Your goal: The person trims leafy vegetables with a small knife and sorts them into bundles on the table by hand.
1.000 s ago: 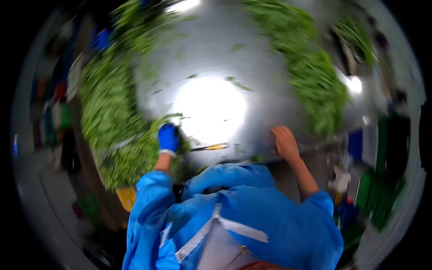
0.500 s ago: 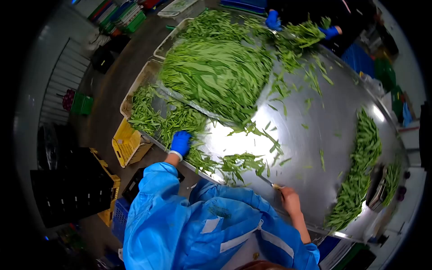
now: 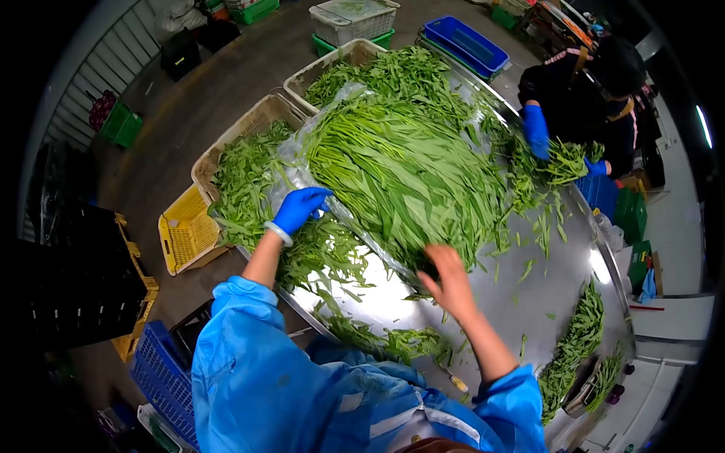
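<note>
The broad heap of long, green, leafy stems [image 3: 408, 174] lies on the shiny grey metal surface [image 3: 559, 260], bordered by a clear, crumpled plastic sheet [image 3: 293, 151]. Left of the heap, the blue-gloved left hand [image 3: 300, 209] bends its fingers at the sheet's edge (whether they grip it, I cannot tell). At the heap's near end, the bare right hand [image 3: 451, 283] spreads its fingers, released; light, flat pressure should bruise leaves least.
</note>
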`<state>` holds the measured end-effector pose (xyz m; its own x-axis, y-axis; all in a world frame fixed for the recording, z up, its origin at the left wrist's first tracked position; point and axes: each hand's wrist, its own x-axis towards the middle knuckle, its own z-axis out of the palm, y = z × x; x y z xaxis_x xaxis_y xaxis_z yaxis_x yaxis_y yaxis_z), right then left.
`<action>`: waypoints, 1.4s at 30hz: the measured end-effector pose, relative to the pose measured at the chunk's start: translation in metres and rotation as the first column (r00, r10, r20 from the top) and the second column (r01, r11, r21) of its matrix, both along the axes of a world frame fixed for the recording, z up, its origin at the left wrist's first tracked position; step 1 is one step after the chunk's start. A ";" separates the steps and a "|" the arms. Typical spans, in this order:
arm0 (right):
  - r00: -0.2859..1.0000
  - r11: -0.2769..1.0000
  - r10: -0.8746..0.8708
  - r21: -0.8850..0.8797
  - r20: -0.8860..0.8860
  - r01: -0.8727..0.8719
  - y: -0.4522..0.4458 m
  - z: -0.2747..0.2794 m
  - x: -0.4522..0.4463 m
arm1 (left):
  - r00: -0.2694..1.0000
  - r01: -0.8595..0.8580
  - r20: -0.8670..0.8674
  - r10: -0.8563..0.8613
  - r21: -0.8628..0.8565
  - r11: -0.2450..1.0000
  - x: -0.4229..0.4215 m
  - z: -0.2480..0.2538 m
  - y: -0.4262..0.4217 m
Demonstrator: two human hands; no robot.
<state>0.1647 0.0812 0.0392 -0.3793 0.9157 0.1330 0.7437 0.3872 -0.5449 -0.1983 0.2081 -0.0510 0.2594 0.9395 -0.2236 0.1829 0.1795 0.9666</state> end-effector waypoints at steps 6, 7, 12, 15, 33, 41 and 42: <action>0.995 0.978 0.047 0.199 0.090 -0.064 0.184 -0.010 -0.101 | 0.936 -0.210 0.269 0.227 -0.090 0.973 0.027 -0.016 0.059; 0.993 0.973 0.045 0.219 0.109 -0.068 0.208 -0.022 -0.114 | 0.921 -0.218 0.301 0.246 -0.125 0.968 0.030 -0.021 0.065; 0.923 0.972 -0.002 0.218 0.384 -0.089 0.260 -0.049 -0.149 | 0.907 -0.221 0.324 0.271 -0.184 0.958 0.036 -0.039 0.076; 0.905 0.985 -0.040 0.169 0.423 -0.036 0.270 -0.052 -0.152 | 0.891 -0.178 0.377 0.252 -0.220 0.959 0.032 -0.036 0.075; 0.956 0.963 0.103 0.214 0.276 -0.165 0.214 -0.019 -0.174 | 0.097 0.015 0.878 0.469 -0.472 0.881 0.070 -0.016 0.089; 0.999 0.935 0.031 0.353 0.012 -0.034 0.275 -0.015 -0.147 | 0.101 -0.019 0.797 0.596 -0.597 0.802 0.074 -0.019 0.096; 0.996 0.973 0.017 0.229 0.086 -0.037 0.287 -0.031 -0.143 | 0.114 0.025 0.795 0.596 -0.602 0.798 0.072 -0.015 0.095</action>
<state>0.0217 0.3681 0.0079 -0.4219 0.8534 0.3060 0.7699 0.5155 -0.3762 -0.1263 0.3034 -0.0659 0.2752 0.8848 -0.3759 -0.9347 0.3378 0.1108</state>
